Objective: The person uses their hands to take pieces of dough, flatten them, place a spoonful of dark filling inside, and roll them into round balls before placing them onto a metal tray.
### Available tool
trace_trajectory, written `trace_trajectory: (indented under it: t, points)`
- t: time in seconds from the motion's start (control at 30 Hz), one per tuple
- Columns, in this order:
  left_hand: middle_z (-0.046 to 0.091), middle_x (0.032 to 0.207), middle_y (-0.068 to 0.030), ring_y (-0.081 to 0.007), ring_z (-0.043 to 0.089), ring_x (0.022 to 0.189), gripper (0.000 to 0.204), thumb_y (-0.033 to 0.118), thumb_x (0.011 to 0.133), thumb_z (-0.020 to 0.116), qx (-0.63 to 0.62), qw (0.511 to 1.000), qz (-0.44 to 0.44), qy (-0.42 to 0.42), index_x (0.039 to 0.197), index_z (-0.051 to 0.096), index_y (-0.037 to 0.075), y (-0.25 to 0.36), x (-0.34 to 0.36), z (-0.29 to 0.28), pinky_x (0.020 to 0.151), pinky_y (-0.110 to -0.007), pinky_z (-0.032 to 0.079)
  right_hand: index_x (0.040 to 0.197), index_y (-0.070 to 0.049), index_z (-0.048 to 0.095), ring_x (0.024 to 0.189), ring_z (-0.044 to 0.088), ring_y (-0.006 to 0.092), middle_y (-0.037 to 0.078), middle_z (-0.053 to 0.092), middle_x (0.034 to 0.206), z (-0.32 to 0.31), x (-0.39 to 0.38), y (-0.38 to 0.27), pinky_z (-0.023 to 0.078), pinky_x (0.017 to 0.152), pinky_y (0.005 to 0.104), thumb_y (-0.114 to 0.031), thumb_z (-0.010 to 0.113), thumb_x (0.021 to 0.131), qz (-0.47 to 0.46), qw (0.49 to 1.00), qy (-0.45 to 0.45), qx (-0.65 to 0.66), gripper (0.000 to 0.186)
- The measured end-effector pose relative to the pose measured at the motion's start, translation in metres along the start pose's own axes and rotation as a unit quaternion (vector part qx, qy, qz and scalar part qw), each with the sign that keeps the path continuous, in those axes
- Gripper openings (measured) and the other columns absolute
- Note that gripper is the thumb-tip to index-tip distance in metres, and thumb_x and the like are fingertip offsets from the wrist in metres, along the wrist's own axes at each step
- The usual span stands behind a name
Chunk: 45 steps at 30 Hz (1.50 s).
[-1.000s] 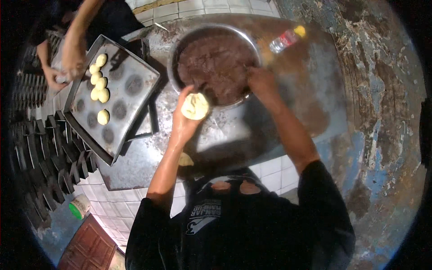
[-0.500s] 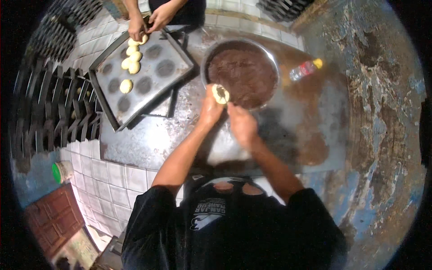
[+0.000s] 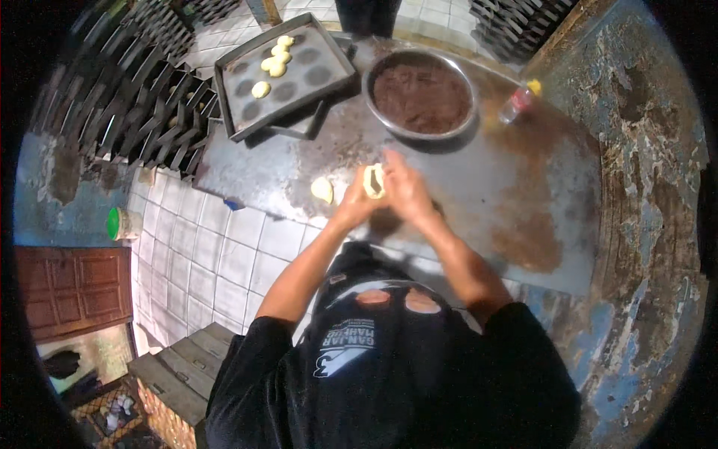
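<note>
My left hand (image 3: 359, 202) is closed round a piece of pale yellow dough (image 3: 369, 179), which is cupped and has brown filling in its hollow. Against the dough's right side is my right hand (image 3: 408, 193), smeared by motion, so its grip cannot be made out. Another pale dough piece (image 3: 321, 189) lies on the metal table just left of my left hand. Beyond my hands stands a wide metal bowl (image 3: 381, 118) of crumbly brown filling (image 3: 422, 96). A dark baking tray (image 3: 224, 97) at the far left carries several yellow dough balls (image 3: 277, 69).
The baking tray rests on another tray (image 3: 307, 126). A clear bottle (image 3: 516, 105) with a yellow cap stands at the table's far right. Stacked dark racks (image 3: 127, 112) line the left, and a worn, peeling surface (image 3: 636, 187) borders the right. At the far edge, a person's dark-clothed legs (image 3: 366, 16) show.
My hands have drawn back from the bowl's rim toward the table's near edge with the dough. The other person's hands have left the tray. The whole view has shifted.
</note>
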<state>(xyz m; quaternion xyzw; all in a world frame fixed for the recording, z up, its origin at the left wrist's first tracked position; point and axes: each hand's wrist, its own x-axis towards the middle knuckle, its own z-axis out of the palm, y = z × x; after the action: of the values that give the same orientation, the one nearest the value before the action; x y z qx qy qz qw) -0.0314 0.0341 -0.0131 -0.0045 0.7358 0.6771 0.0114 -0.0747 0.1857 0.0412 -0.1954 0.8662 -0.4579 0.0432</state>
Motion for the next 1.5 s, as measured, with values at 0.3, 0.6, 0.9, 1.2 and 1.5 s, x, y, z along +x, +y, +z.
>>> trace_trajectory:
  t: [0.3, 0.6, 0.9, 1.2, 1.5]
  points:
    - [0.065, 0.088, -0.0008, -0.0079, 0.056, 0.074, 0.033, 0.030, 0.094, 0.075, -0.167, 0.976, -0.133, 0.042, 0.115, 0.064, 0.006, 0.058, -0.064, 0.018, 0.059, -0.022, 0.043, 0.126, 0.002, 0.059, 0.109, 0.062, 0.0377, 0.019, 0.068, 0.117, -0.008, -0.087, -0.029, 0.047, 0.097, 0.0478, -0.001, 0.059, 0.086, -0.163, 0.982, 0.079, 0.055, 0.041]
    - [0.069, 0.128, -0.0146, -0.0191, 0.065, 0.111, 0.048, 0.029, 0.099, 0.068, 0.128, 0.988, 0.076, 0.048, 0.137, 0.061, -0.001, 0.084, -0.092, -0.017, 0.095, -0.033, 0.052, 0.112, 0.002, 0.065, 0.092, 0.069, 0.0189, 0.007, 0.071, 0.096, 0.017, -0.067, -0.027, 0.054, 0.085, 0.0336, -0.005, 0.070, 0.089, 0.138, 0.772, -0.108, 0.611, 0.024]
    - [0.072, 0.117, -0.0126, -0.0214, 0.064, 0.108, 0.050, 0.030, 0.097, 0.070, 0.116, 0.985, -0.108, 0.070, 0.137, 0.062, 0.002, 0.086, -0.167, -0.088, 0.096, -0.034, 0.050, 0.127, -0.002, 0.060, 0.082, 0.070, 0.0180, 0.011, 0.073, 0.092, 0.061, -0.058, -0.078, 0.057, 0.077, 0.0333, -0.005, 0.070, 0.089, -0.159, 0.918, -0.114, 0.346, 0.040]
    - [0.067, 0.104, -0.0036, -0.0125, 0.062, 0.092, 0.027, 0.020, 0.097, 0.068, -0.092, 0.979, -0.158, 0.084, 0.115, 0.068, 0.001, 0.068, -0.151, -0.123, 0.084, -0.028, 0.050, 0.124, 0.003, 0.060, 0.084, 0.073, 0.0267, 0.015, 0.072, 0.094, 0.072, -0.012, -0.127, 0.058, 0.073, 0.0362, -0.014, 0.074, 0.089, -0.248, 0.910, -0.316, 0.102, 0.041]
    - [0.050, 0.151, -0.0121, -0.0228, 0.052, 0.132, 0.072, 0.064, 0.104, 0.036, -0.337, 0.914, -0.136, 0.179, 0.161, 0.034, 0.021, 0.026, -0.024, -0.177, 0.113, -0.037, 0.040, 0.127, 0.004, 0.056, 0.102, 0.065, 0.0224, 0.016, 0.067, 0.103, 0.191, 0.065, -0.097, 0.049, 0.093, 0.0375, -0.038, 0.065, 0.100, 0.132, 0.940, -0.118, 0.292, 0.050]
